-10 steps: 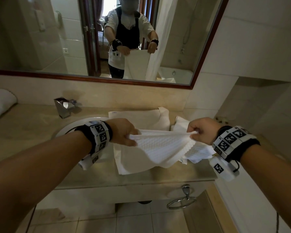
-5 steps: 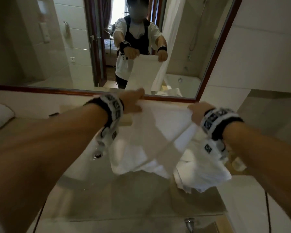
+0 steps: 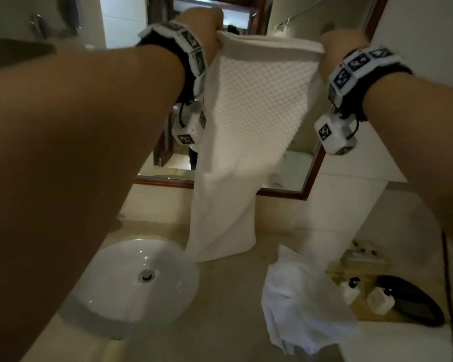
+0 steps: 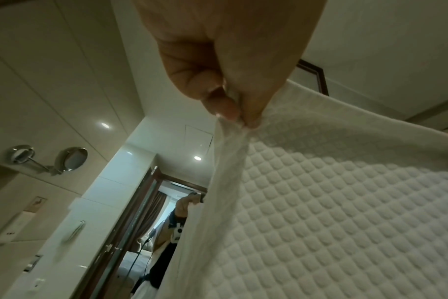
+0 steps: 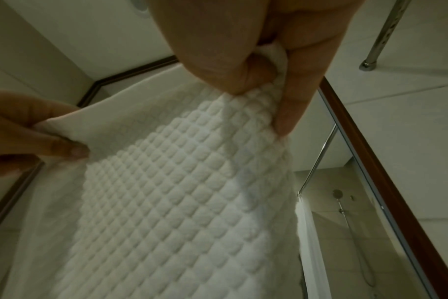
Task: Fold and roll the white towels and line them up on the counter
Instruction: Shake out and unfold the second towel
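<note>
A white waffle-textured towel (image 3: 249,121) hangs full length in front of the mirror, held up high by its two top corners. My left hand (image 3: 209,24) pinches the top left corner (image 4: 243,123) between thumb and fingers. My right hand (image 3: 335,45) pinches the top right corner (image 5: 271,60). The towel's lower end hangs just above the beige counter (image 3: 228,296) behind the sink. A second white towel (image 3: 296,304) lies crumpled on the counter to the right.
A round white sink (image 3: 131,280) is set into the counter at the left. Small toiletry bottles (image 3: 351,291) and a dark tray (image 3: 413,299) sit at the right end. The wood-framed mirror (image 3: 311,176) covers the wall behind.
Both hands have risen from counter height to well above it, lifting the towel off the counter so that it hangs straight down. The other towel stayed on the counter.
</note>
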